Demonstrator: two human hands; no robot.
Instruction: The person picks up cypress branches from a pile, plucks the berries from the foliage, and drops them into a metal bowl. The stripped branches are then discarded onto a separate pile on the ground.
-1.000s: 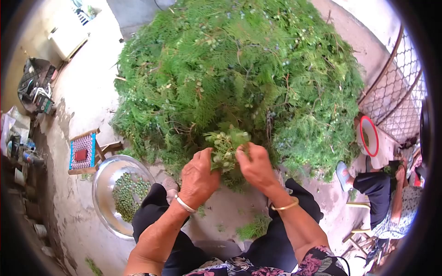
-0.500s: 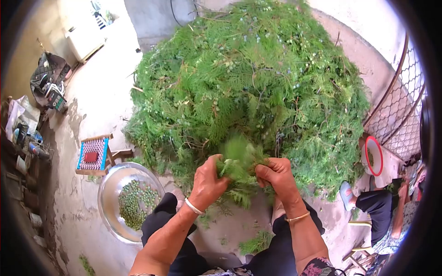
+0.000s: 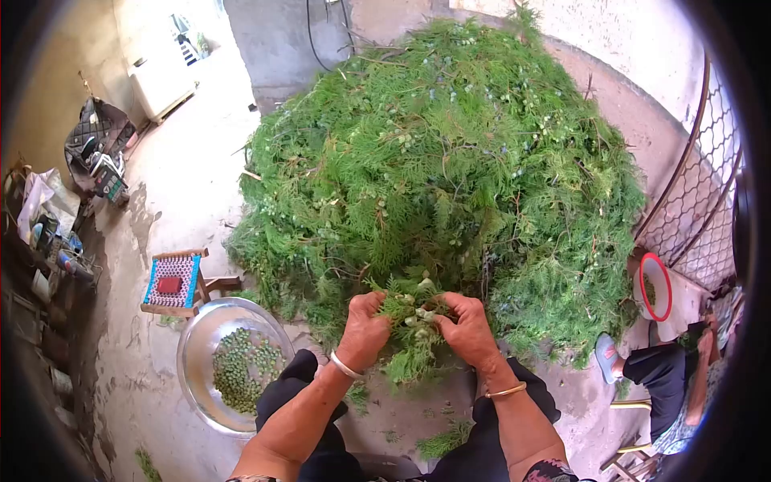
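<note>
My left hand is closed around a leafy green cypress sprig in front of my knees. Pale green cones cluster on the sprig between my two hands. On its right side, my right hand is closed, thumb and fingers pinching at the cones and foliage; its fingertips are partly hidden. Just beyond both hands rises a large pile of cypress branches, dotted with more cones. To the left of my legs stands a shiny metal basin holding many loose green cones.
A small woven stool with a red block on it stands behind the basin. At right are a red-rimmed bucket, a wire mesh panel and a seated person. Clutter lines the left wall.
The sprig was blurred by motion between my hands and now hangs steadier, its cones in plain sight. My hands are slightly lower in view, and the camera view has shifted a little.
</note>
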